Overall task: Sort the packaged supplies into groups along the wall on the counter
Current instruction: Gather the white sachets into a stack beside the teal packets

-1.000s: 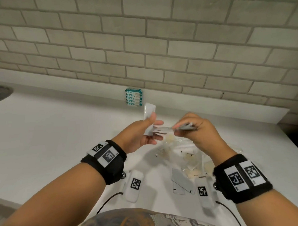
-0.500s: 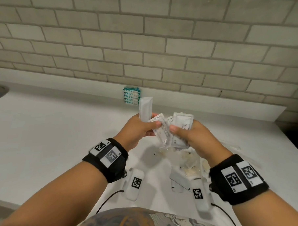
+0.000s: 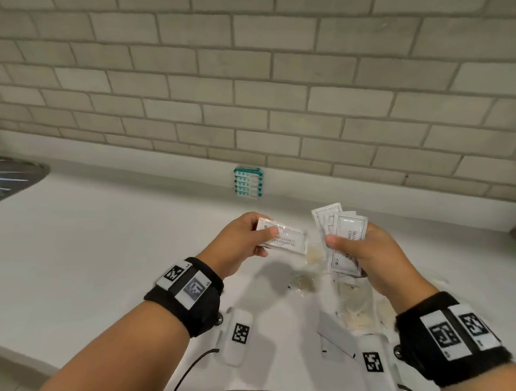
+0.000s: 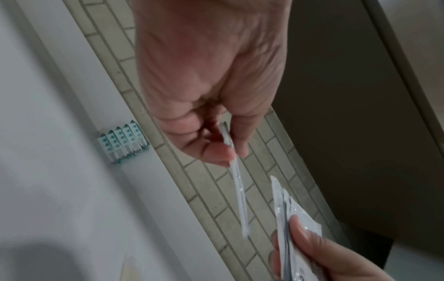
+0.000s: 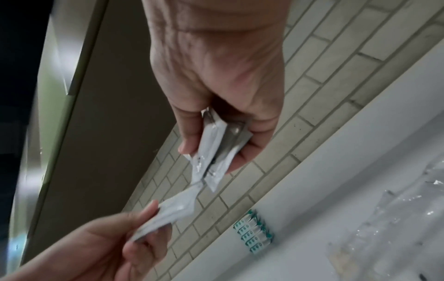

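Observation:
My left hand (image 3: 250,239) pinches a white shampoo sachet (image 3: 284,240) flat between thumb and fingers, above the counter; the left wrist view shows that sachet (image 4: 236,182) edge-on. My right hand (image 3: 363,253) grips a fanned bunch of several white sachets (image 3: 342,237), upright, close to the right of the left one. In the right wrist view those sachets (image 5: 216,152) sit between thumb and fingers. A row of teal-and-white packets (image 3: 248,182) stands against the wall behind my hands.
Clear plastic packets with beige contents (image 3: 352,306) and loose white sachets (image 3: 333,343) lie on the white counter (image 3: 100,247) under my right hand. A dark sink edge (image 3: 9,178) is at far left. A brick-tiled wall (image 3: 255,91) backs the counter.
My hands have drawn apart. The left one took a sachet out of the shared bunch and turned it flat; the right one keeps the rest, fanned upright.

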